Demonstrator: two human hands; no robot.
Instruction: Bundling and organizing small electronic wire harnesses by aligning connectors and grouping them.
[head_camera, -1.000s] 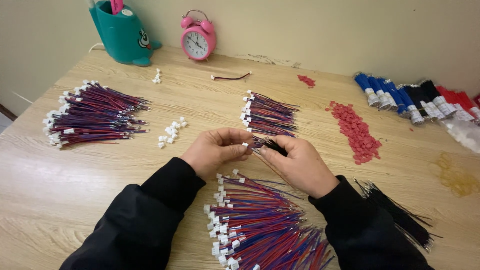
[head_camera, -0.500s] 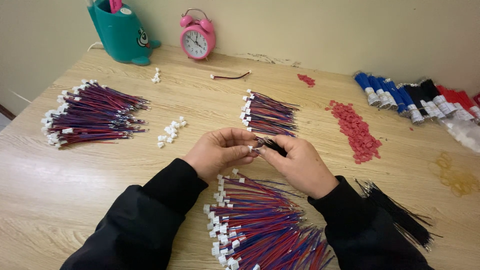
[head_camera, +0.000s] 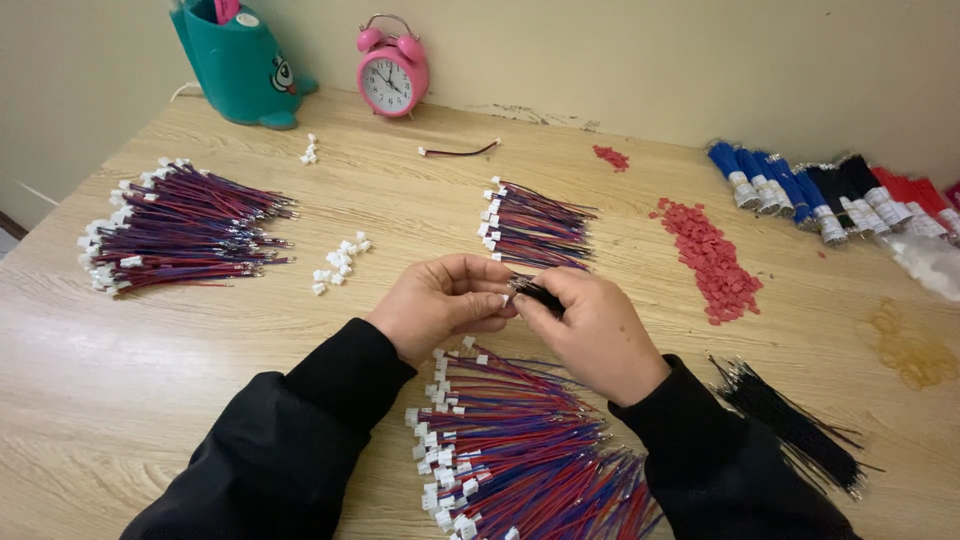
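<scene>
At the far left a teal plastic holder (head_camera: 237, 62) stands against the wall, and nearer lies a fanned bundle of red and blue wires (head_camera: 178, 228) with white plastic plugs at its left ends, all on a pale wood-grain table (head_camera: 150, 370). A few loose white connectors (head_camera: 340, 262) are scattered just right of it, and a pink twin-bell alarm clock (head_camera: 393, 76) sits far back. At the middle, the left hand (head_camera: 440, 305) and right hand (head_camera: 590, 325) meet fingertip to fingertip, each pinched shut on a short dark wire piece (head_camera: 535, 292) held just above the table between them. That piece looks very light, thin and limp, likely to bend or slip, so it is best gripped close to its end, near the tiny rigid connector. Beyond the hands lies a smaller wire bundle (head_camera: 535, 225); nearer the body, a large heap of wires (head_camera: 520, 455). Further right are a pile of small red plastic bits (head_camera: 710, 258), a bundle of thin black wires (head_camera: 790, 425), and blue, black and red wire hanks (head_camera: 830, 190) at the far right.
</scene>
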